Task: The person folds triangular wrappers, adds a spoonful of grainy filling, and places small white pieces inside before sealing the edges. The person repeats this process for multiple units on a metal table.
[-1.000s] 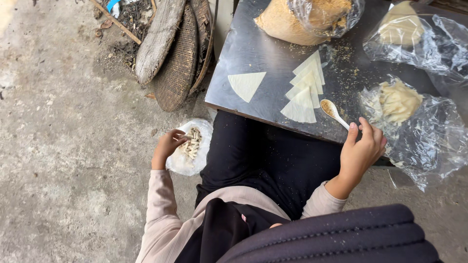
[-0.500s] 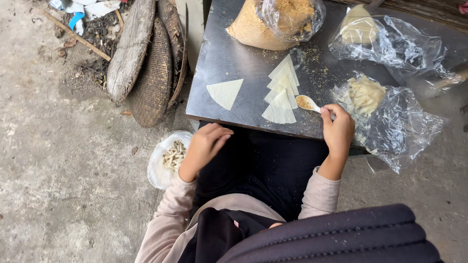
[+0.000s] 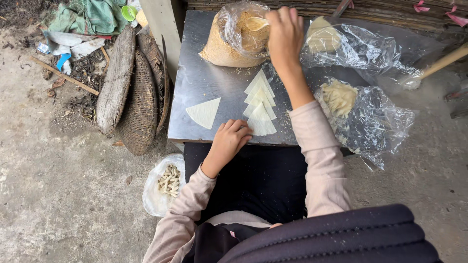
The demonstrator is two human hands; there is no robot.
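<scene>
My right hand (image 3: pixel 285 31) reaches to the far side of the metal tray (image 3: pixel 200 80) and holds a spoon (image 3: pixel 257 23) inside the clear bag of brown crumb filling (image 3: pixel 229 46). My left hand (image 3: pixel 229 141) rests at the tray's near edge, fingertips touching the nearest of the overlapping triangular pastry sheets (image 3: pixel 260 100). A single triangular sheet (image 3: pixel 204 113) lies apart to the left on the tray.
Two clear bags holding pale dough (image 3: pixel 340 97) (image 3: pixel 321 35) lie on the tray's right. A white bag of rolled pastries (image 3: pixel 168 181) sits on the ground by my left knee. Woven baskets and wood planks (image 3: pixel 129 90) lean left of the tray. A wooden handle (image 3: pixel 441 62) pokes in at right.
My right hand has moved with the spoon from the tray's near right up into the filling bag. My left hand has left the bag of rolled pastries and come onto the tray's edge.
</scene>
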